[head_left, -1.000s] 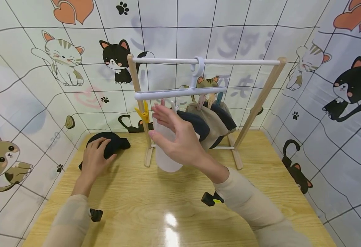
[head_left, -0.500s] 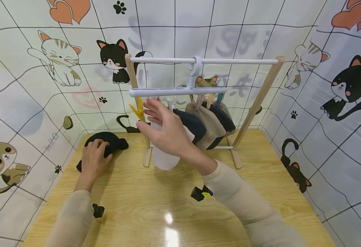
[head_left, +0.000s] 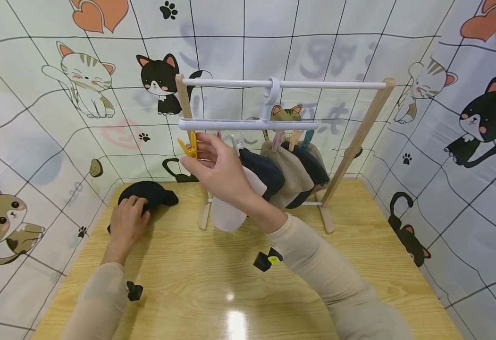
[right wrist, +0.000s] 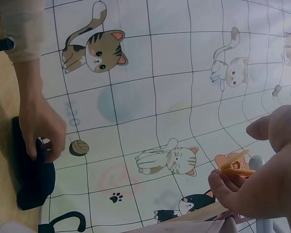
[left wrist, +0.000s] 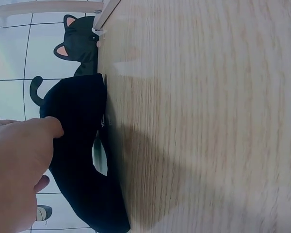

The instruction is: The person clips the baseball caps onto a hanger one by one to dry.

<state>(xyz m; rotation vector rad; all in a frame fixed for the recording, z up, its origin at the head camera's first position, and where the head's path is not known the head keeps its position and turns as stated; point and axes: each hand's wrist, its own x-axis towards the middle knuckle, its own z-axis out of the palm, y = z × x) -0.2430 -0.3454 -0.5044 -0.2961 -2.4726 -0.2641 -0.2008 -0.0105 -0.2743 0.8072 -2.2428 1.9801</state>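
Note:
In the head view my left hand (head_left: 128, 226) grips a black cap (head_left: 147, 194) lying at the table's back left. The left wrist view shows the cap (left wrist: 75, 116) up close, with an arched gap and one fingertip on its edge. My right hand (head_left: 224, 174) is raised beneath the white hanger bar (head_left: 248, 124), beside a yellow clothes peg (head_left: 192, 145) hanging at its left end. The right wrist view has the fingers close behind the peg (right wrist: 237, 167), while the thumb stands apart from it; whether the fingers touch it, I cannot tell.
A wooden rack (head_left: 356, 141) with a white rail (head_left: 328, 85) bears the hanger. Pegs hold a navy-and-white cap-like piece (head_left: 261, 170) and a beige-and-navy piece (head_left: 290, 172) from the bar. The wooden table (head_left: 188, 283) reaches a cat-print wall cloth (head_left: 116, 56).
My right hand has moved left and slightly up, from the hanger's middle toward the yellow peg. The hanger has swung a little. My left hand stays at the cap, its fingers curling more.

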